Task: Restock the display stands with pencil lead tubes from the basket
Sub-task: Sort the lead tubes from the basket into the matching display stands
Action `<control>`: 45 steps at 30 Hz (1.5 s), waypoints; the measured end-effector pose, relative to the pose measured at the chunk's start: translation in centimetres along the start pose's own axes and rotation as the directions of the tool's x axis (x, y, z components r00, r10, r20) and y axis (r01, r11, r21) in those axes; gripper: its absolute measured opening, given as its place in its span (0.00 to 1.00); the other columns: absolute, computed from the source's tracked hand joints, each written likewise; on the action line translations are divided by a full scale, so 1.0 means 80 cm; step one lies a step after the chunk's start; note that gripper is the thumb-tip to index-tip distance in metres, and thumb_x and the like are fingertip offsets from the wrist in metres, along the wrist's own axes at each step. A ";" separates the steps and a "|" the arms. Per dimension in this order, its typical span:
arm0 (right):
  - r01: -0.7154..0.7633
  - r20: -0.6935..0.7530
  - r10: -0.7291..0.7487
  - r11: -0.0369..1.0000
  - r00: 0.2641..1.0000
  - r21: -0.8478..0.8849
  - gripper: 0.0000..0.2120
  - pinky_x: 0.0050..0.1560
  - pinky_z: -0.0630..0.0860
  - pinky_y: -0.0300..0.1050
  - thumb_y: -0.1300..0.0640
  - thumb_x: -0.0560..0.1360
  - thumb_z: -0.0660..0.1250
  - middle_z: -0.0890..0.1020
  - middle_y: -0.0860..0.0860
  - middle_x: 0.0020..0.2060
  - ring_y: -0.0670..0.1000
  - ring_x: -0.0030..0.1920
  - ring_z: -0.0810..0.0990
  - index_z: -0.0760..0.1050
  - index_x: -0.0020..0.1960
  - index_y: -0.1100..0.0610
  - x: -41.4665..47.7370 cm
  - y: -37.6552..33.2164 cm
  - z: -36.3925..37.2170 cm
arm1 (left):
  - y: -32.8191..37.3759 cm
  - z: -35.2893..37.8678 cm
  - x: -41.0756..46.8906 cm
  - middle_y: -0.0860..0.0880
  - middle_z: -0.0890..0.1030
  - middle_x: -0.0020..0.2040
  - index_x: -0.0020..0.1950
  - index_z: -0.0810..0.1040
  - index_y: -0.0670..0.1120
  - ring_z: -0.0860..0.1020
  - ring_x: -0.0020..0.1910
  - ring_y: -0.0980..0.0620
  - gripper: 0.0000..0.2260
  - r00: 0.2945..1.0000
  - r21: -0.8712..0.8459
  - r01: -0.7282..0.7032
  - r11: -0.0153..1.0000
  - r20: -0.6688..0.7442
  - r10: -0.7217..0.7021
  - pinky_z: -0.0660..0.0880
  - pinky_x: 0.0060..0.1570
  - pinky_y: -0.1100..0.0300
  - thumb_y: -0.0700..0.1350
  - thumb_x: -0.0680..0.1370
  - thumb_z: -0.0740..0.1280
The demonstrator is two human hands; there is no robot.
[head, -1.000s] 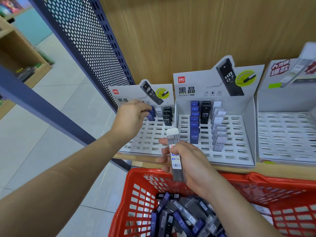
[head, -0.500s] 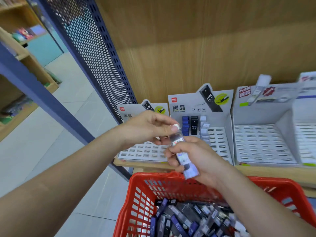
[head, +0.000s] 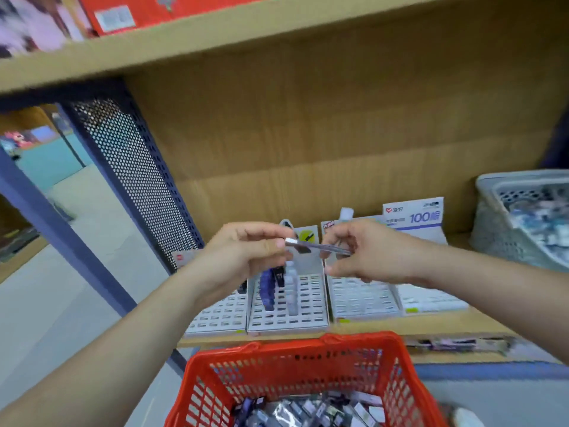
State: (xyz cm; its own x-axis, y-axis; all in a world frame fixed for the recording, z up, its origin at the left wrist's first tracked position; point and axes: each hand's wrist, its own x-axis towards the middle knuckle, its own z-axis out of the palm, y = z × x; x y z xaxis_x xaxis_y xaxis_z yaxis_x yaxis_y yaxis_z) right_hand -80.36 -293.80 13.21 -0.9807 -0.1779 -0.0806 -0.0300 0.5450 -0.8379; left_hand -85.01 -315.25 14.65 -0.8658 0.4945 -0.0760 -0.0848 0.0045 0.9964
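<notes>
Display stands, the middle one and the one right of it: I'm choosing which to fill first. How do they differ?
The middle stand holds rows of blue, black and white tubes in its back left slots; the right stand shows only bare slots. The middle stand's card has a yellow-green circle; the right stand's has a red label. Both are white slotted trays side by side on the wooden shelf.
</notes>
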 end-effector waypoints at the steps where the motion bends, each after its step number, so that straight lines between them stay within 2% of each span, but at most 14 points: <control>1: 0.033 -0.068 -0.046 0.983 0.997 -0.182 0.08 0.31 0.66 0.43 0.57 0.74 0.74 0.72 0.46 0.30 0.49 0.30 0.70 0.74 0.45 0.53 -0.009 0.007 -0.008 | 0.002 0.018 0.003 0.38 0.83 0.48 0.53 0.81 0.37 0.83 0.43 0.46 0.13 0.999 -0.019 0.034 0.999 0.017 -0.034 0.81 0.44 0.61 0.39 0.70 0.68; 3: 0.067 -0.095 -0.130 0.869 0.987 -0.490 0.10 0.37 0.67 0.45 0.51 0.75 0.71 0.75 0.48 0.38 0.51 0.39 0.73 0.72 0.50 0.54 -0.024 0.026 -0.022 | 0.002 0.055 0.012 0.39 0.84 0.46 0.54 0.80 0.38 0.83 0.38 0.47 0.14 0.997 -0.001 0.075 0.997 0.016 -0.075 0.80 0.38 0.64 0.43 0.71 0.69; 5: 0.069 -0.071 -0.126 0.843 0.990 -0.533 0.15 0.49 0.71 0.47 0.50 0.75 0.68 0.78 0.51 0.49 0.53 0.50 0.76 0.72 0.59 0.55 -0.032 0.054 -0.033 | -0.002 0.087 0.028 0.40 0.84 0.41 0.54 0.79 0.40 0.81 0.32 0.50 0.11 0.997 0.078 0.071 0.994 -0.014 -0.070 0.79 0.33 0.65 0.41 0.73 0.69; 7: 0.087 -0.073 -0.137 0.876 0.988 -0.475 0.20 0.55 0.71 0.47 0.52 0.74 0.67 0.76 0.50 0.54 0.51 0.55 0.74 0.70 0.64 0.55 -0.039 0.083 -0.044 | -0.011 0.113 0.049 0.39 0.83 0.40 0.56 0.77 0.41 0.80 0.29 0.51 0.11 0.997 0.145 0.076 0.986 -0.036 -0.072 0.79 0.32 0.63 0.38 0.74 0.70; 11: 0.076 -0.163 -0.156 0.906 0.974 -0.417 0.18 0.48 0.61 0.36 0.60 0.76 0.64 0.66 0.45 0.48 0.46 0.50 0.67 0.67 0.65 0.55 -0.054 0.145 -0.051 | -0.039 0.152 0.092 0.42 0.82 0.36 0.56 0.76 0.42 0.78 0.28 0.51 0.10 0.988 0.230 0.156 0.961 -0.038 -0.151 0.78 0.29 0.62 0.36 0.75 0.70; 14: 0.021 -0.207 -0.094 0.944 0.974 -0.330 0.20 0.54 0.68 0.43 0.60 0.75 0.64 0.68 0.50 0.51 0.52 0.53 0.72 0.67 0.66 0.56 -0.056 0.196 -0.040 | -0.069 0.173 0.125 0.42 0.82 0.35 0.51 0.78 0.39 0.78 0.27 0.52 0.08 0.989 0.324 0.146 0.935 -0.051 -0.137 0.79 0.32 0.63 0.34 0.73 0.71; 20: -0.073 -0.384 0.015 0.988 0.923 -0.136 0.25 0.51 0.74 0.40 0.52 0.76 0.70 0.74 0.49 0.54 0.47 0.49 0.75 0.67 0.71 0.48 -0.046 0.281 -0.034 | -0.111 0.196 0.188 0.43 0.82 0.33 0.49 0.82 0.44 0.80 0.29 0.50 0.07 0.999 0.468 0.041 0.883 -0.023 -0.035 0.80 0.35 0.63 0.34 0.74 0.71; 25: -0.046 -0.442 -0.001 0.994 0.897 -0.095 0.14 0.46 0.72 0.42 0.54 0.80 0.64 0.78 0.47 0.47 0.46 0.46 0.76 0.72 0.66 0.49 -0.024 0.338 -0.026 | -0.130 0.206 0.229 0.47 0.79 0.43 0.53 0.83 0.48 0.80 0.37 0.54 0.16 0.975 0.470 0.038 0.882 0.174 -0.135 0.77 0.41 0.67 0.34 0.68 0.75; 27: 0.005 -0.381 0.023 0.997 0.924 0.071 0.12 0.51 0.75 0.41 0.56 0.81 0.62 0.80 0.48 0.50 0.45 0.51 0.78 0.73 0.64 0.48 -0.019 0.349 -0.026 | -0.129 0.209 0.246 0.51 0.79 0.41 0.51 0.83 0.51 0.79 0.36 0.59 0.17 0.962 0.584 -0.055 0.810 0.248 -0.114 0.76 0.43 0.68 0.35 0.66 0.77; 30: 0.045 -0.344 0.054 0.961 0.938 0.272 0.13 0.59 0.74 0.38 0.58 0.82 0.60 0.82 0.45 0.56 0.42 0.59 0.78 0.74 0.63 0.44 -0.014 0.357 -0.029 | -0.126 0.215 0.266 0.52 0.81 0.36 0.40 0.84 0.52 0.77 0.36 0.60 0.07 0.942 0.730 -0.293 0.617 0.332 0.053 0.72 0.42 0.65 0.43 0.66 0.78; 34: -0.071 -0.484 0.014 0.993 0.875 -0.099 0.22 0.68 0.68 0.41 0.47 0.79 0.60 0.78 0.46 0.65 0.46 0.66 0.73 0.71 0.71 0.50 -0.008 0.384 -0.033 | -0.134 0.218 0.295 0.51 0.79 0.34 0.38 0.84 0.47 0.74 0.37 0.58 0.03 0.876 0.773 -0.467 0.430 0.339 0.342 0.68 0.37 0.63 0.45 0.69 0.76; 38: -0.238 -0.496 -0.061 0.822 0.866 -0.517 0.24 0.62 0.75 0.53 0.42 0.75 0.57 0.81 0.54 0.61 0.56 0.64 0.78 0.78 0.63 0.54 -0.007 0.402 -0.012 | -0.154 0.217 0.321 0.47 0.77 0.36 0.40 0.81 0.43 0.73 0.39 0.51 0.07 0.847 0.854 -0.465 0.235 0.351 0.399 0.65 0.40 0.58 0.47 0.73 0.72; 42: -0.329 -0.510 -0.042 0.719 0.859 -0.613 0.23 0.67 0.67 0.48 0.41 0.75 0.55 0.83 0.55 0.59 0.55 0.60 0.82 0.83 0.56 0.52 -0.010 0.414 0.002 | -0.170 0.213 0.329 0.49 0.77 0.40 0.46 0.83 0.42 0.74 0.43 0.51 0.07 0.842 0.862 -0.464 0.205 0.356 0.406 0.61 0.39 0.65 0.46 0.75 0.71; 45: -0.339 -0.501 -0.037 0.693 0.865 -0.637 0.23 0.65 0.71 0.49 0.41 0.75 0.55 0.83 0.55 0.60 0.54 0.62 0.81 0.83 0.57 0.51 -0.014 0.413 0.003 | -0.179 0.215 0.331 0.45 0.79 0.41 0.43 0.82 0.40 0.78 0.44 0.45 0.10 0.836 0.865 -0.475 0.160 0.386 0.391 0.70 0.44 0.56 0.48 0.75 0.70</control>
State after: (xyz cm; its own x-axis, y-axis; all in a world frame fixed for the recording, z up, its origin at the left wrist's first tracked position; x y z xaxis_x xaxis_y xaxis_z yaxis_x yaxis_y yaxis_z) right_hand -80.24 -275.81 -14.53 -0.9437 0.2359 0.2319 0.1884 0.9595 -0.2095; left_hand -98.21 -287.29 -1.00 -0.5661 0.7508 0.3404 0.8243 0.5179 0.2286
